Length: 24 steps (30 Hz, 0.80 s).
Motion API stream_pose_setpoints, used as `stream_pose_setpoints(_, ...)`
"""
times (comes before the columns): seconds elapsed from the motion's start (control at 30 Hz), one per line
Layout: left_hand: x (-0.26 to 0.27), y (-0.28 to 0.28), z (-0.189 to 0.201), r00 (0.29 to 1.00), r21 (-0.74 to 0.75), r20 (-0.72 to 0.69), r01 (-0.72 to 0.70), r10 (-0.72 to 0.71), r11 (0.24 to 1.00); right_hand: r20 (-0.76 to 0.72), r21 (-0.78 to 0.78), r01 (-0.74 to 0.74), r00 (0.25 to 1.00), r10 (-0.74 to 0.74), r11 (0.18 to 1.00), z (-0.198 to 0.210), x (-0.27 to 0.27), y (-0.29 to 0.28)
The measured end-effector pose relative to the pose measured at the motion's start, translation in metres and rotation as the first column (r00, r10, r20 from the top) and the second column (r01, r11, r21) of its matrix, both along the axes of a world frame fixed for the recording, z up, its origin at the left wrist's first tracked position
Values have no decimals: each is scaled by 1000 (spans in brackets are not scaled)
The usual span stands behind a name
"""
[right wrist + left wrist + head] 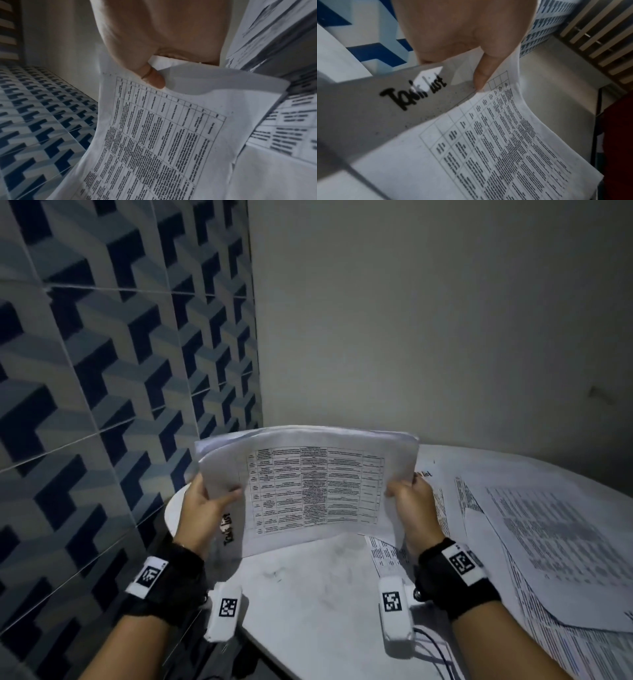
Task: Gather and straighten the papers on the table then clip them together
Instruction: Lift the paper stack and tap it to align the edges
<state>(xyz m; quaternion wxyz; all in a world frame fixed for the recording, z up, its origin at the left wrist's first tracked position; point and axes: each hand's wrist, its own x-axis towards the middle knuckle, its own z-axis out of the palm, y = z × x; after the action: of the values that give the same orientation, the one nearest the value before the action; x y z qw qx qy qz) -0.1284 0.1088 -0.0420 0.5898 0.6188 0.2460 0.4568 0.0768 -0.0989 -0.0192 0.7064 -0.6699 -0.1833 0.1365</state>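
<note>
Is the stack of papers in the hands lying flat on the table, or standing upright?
Upright: both hands, left hand and right hand, grip the stack by its sides, its bottom edge resting on the table.

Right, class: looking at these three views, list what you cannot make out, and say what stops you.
- Table text on the held papers: too small and blurred in every view.
- Fingers of the left hand and right hand: behind the sheets; only the thumbs show.
- Number of sheets held: edges overlap.
- A clip: none in view.
- Loose papers on the table: cut off by the head view's right edge.
</note>
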Motion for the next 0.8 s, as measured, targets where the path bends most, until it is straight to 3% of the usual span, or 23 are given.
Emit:
stream_pose_setpoints(0.3,4,8,50,992,140,106,-79,64,987,135,194,61,987,-89,979,56,0,0)
stream_pose_setpoints(0.43,1,-8,24,1000,48,24,2,-3,999,90,68,42,995,-48,997,22,-4,-5)
stream_pose_setpoints(0.57,0,-17,10,996,88,-80,-22,29,996,64,-39,8,998,-6,999,-8,-1,-8)
stream_pose_setpoints(0.7,4,-1,36,996,105,-83,-23,32,994,164,-58,10,987,0,998,15,11,-18)
stream_pose_setpoints(0.8,4,9,51,999,4,-25,-22,22,1000,107,43,13,994,-18,999,35,20,-35)
